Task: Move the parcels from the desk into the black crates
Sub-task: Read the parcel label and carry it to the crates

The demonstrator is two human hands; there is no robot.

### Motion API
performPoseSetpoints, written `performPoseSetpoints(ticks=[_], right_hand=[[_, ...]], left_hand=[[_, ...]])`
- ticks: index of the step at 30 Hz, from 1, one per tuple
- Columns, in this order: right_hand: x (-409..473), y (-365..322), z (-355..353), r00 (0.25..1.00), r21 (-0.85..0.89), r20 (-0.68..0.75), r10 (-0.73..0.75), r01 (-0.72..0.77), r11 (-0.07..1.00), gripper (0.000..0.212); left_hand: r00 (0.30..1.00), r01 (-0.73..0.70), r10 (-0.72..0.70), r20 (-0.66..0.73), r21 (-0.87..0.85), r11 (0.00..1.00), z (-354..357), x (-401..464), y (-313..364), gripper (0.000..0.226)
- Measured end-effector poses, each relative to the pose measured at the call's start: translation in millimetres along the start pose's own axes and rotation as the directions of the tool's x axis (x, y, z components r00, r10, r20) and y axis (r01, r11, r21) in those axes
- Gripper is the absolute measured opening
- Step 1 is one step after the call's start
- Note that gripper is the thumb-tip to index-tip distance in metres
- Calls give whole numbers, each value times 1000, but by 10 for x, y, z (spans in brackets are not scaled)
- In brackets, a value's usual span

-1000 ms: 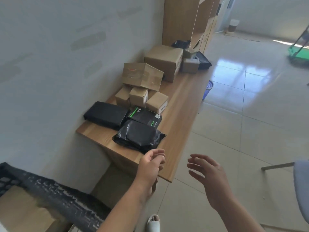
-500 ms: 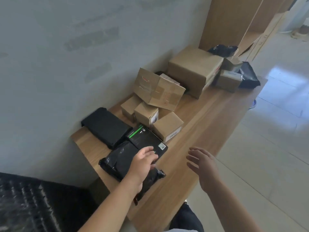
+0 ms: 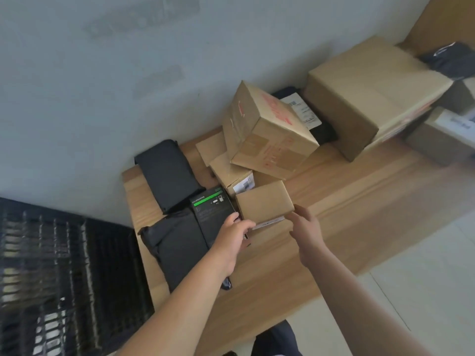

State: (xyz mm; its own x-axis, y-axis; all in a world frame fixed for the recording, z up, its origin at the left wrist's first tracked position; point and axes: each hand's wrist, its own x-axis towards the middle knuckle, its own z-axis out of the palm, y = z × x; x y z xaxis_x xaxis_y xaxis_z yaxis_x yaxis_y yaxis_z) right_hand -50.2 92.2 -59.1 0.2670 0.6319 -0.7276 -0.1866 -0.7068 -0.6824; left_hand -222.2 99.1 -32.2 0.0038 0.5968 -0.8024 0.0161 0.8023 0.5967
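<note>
Parcels crowd the left end of the wooden desk (image 3: 347, 196). A small cardboard box (image 3: 264, 201) lies nearest me, and my two hands reach to its near side. My left hand (image 3: 232, 236) lies over a black carton with a green stripe (image 3: 212, 209), its fingertips at the box's near-left corner. My right hand (image 3: 305, 227) touches the near-right corner with straight fingers. Two black mailer bags (image 3: 174, 249) (image 3: 167, 173) lie left of the carton. The black crate (image 3: 64, 278) stands low at the left, beside the desk end.
A tilted cardboard box with red print (image 3: 267, 129) leans on smaller boxes (image 3: 228, 173) behind the one I touch. A large carton (image 3: 372, 93) and more parcels (image 3: 442, 140) sit further right. The wall runs along the desk's far side; tiled floor lies at the right.
I have stepped closer and leaned over the desk. My left hand slid from the front black bag onto the green-striped carton, and my right hand came down to the small cardboard box.
</note>
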Motion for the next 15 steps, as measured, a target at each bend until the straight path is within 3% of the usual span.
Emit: performPoseSetpoints(ticks=[6, 15], right_hand=[[-180, -30, -145, 999, -17, 0, -46, 46, 999, 32], [-992, 18, -251, 963, -66, 2, -268, 267, 961, 24]], left_hand=[[999, -30, 30, -42, 2, 1000, -51, -276, -67, 92], [979, -201, 201, 13, -41, 979, -293, -1021, -499, 56]])
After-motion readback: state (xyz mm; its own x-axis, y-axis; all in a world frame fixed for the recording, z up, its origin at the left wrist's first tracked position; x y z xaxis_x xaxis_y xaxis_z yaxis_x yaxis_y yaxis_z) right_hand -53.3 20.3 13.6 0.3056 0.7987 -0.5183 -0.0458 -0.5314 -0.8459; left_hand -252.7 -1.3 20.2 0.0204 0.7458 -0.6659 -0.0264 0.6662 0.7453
